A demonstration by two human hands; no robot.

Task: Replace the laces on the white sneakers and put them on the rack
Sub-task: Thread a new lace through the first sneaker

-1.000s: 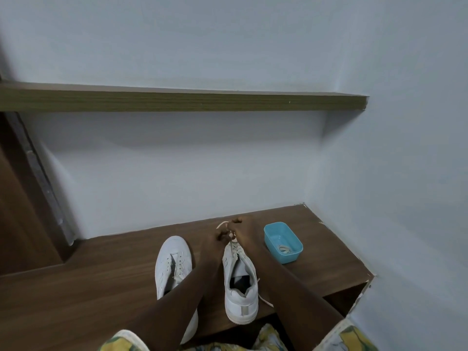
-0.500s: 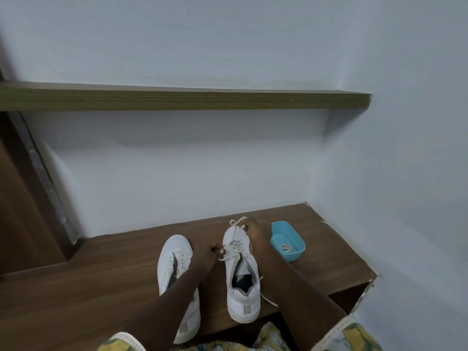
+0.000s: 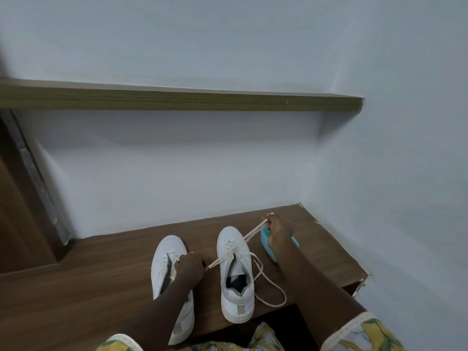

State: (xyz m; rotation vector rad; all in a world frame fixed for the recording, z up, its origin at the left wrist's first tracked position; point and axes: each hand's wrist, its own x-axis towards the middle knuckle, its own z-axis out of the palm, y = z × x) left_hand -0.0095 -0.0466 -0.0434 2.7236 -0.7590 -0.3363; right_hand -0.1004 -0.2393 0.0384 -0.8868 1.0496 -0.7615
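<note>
A brown wooden bench (image 3: pixel 101 274) fills a corner of pale blue walls (image 3: pixel 177 168), under a wooden shelf (image 3: pixel 177 100). Two white sneakers (image 3: pixel 231 236) stand at its front edge. The left hand (image 3: pixel 188 268) and right hand (image 3: pixel 278 233) each pinch a lace (image 3: pixel 253 233) end taut, beside a blue tub (image 3: pixel 266 239).

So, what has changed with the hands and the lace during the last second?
The left hand and the right hand were close together over the toe of the right sneaker. They have moved apart sideways, each pinching one end of the lace and drawing it out. The right hand now partly covers the blue tray. The right sneaker, the left sneaker and the tray stayed in place.
</note>
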